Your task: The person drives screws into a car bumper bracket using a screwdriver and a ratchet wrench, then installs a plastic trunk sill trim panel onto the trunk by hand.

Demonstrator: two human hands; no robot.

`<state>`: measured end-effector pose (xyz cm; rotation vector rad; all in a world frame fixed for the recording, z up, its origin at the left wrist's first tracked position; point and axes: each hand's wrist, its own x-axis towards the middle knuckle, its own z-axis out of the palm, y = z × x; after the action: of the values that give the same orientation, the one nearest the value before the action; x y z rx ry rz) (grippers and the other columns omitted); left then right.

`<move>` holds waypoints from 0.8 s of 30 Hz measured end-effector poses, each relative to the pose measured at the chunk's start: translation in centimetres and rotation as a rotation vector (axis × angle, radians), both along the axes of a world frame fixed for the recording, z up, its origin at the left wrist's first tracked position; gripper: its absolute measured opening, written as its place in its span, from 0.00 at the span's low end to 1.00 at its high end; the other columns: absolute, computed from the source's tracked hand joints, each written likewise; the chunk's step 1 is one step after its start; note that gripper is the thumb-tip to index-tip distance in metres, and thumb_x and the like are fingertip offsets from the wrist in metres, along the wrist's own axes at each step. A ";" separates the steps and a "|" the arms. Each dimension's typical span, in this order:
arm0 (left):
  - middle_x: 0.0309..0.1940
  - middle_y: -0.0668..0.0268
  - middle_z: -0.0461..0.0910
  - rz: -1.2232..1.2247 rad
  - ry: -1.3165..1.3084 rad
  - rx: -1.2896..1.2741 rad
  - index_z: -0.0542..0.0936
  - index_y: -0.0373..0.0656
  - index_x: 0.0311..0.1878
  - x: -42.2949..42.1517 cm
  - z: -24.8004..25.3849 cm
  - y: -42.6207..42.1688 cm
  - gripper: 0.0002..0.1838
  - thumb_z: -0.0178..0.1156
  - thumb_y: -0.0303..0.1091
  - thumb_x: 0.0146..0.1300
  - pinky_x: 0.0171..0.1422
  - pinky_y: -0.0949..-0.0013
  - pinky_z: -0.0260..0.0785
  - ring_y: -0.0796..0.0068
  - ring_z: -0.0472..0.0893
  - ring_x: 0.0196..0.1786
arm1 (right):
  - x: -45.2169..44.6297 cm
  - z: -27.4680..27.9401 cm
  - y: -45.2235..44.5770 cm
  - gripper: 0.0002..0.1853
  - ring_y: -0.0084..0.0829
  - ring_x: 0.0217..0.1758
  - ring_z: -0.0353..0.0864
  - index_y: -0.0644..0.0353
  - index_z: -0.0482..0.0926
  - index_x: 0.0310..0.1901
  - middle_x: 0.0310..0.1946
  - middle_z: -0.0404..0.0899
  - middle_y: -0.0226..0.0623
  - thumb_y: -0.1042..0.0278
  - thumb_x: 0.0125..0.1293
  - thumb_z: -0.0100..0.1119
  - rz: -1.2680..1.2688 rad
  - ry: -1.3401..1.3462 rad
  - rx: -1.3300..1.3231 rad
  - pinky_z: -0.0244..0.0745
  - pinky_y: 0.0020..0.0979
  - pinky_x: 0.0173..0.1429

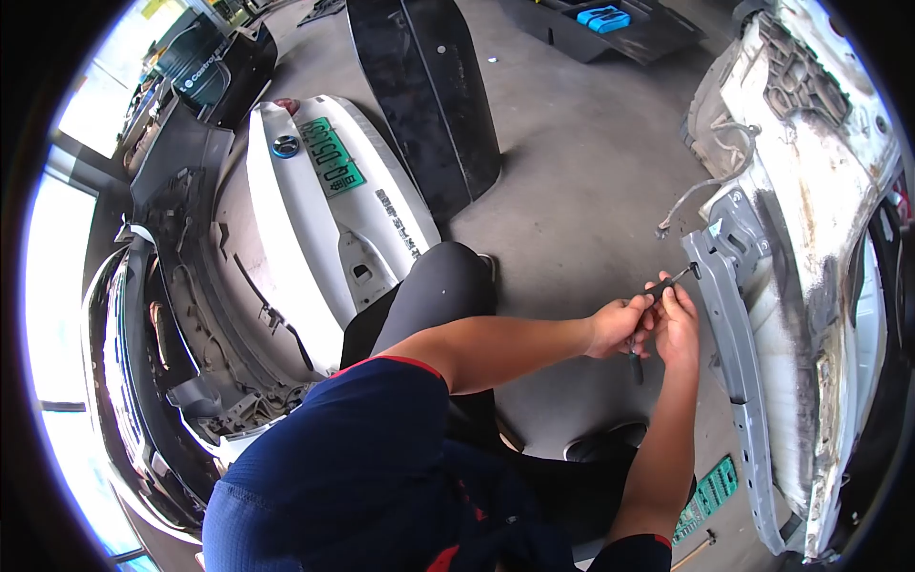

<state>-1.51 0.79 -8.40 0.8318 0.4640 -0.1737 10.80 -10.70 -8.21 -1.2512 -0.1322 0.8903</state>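
Observation:
My left hand [616, 328] is closed, its fingers meeting those of my right hand [676, 327] around a slim tool with a dark handle [658, 289]. The tool's thin shaft points up and right, its tip at a small black piece [694, 271] on the grey metal beam [736, 362]. Below my left fingers hangs a second dark handle [637, 368], its upper part hidden by the fingers. The beam is fixed along the bare, dirty white car body [777, 238] at the right. A loose cable [705, 188] sticks out above the beam.
On the left lie a white car tailgate [300, 214] with a green plate and a dark bumper [186, 162]. A long black panel [424, 95] lies at the top. A green plate [707, 498] rests on the floor near my right forearm. A blue item [603, 19] sits farther off.

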 end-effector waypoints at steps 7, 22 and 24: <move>0.33 0.55 0.87 -0.133 -0.077 1.626 0.81 0.42 0.42 -0.6 0.5 1.3 0.16 0.66 0.46 0.65 0.57 0.52 0.72 0.54 0.87 0.39 | -0.8 2.7 1.5 0.17 0.20 0.31 0.76 0.56 0.79 0.40 0.31 0.76 0.26 0.49 0.76 0.65 -0.043 -0.102 -0.377 0.75 0.27 0.35; 0.28 0.60 0.80 -0.018 -0.008 0.519 0.79 0.36 0.43 0.4 -0.2 -0.1 0.28 0.53 0.57 0.79 0.45 0.54 0.80 0.61 0.83 0.32 | 0.7 1.0 0.3 0.15 0.32 0.50 0.85 0.64 0.80 0.59 0.49 0.85 0.39 0.65 0.79 0.59 0.029 0.054 -0.067 0.83 0.34 0.50; 0.32 0.43 0.84 0.174 -0.076 1.311 0.81 0.36 0.43 0.2 -1.1 -0.1 0.27 0.66 0.57 0.70 0.45 0.46 0.78 0.43 0.87 0.38 | 0.6 1.4 0.7 0.14 0.24 0.42 0.83 0.62 0.83 0.50 0.43 0.84 0.32 0.57 0.77 0.64 0.050 -0.123 -0.267 0.80 0.29 0.43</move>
<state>-1.33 0.69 -9.54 2.0567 0.5577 0.3811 11.43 -9.97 -6.80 -1.5583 -0.1465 0.8939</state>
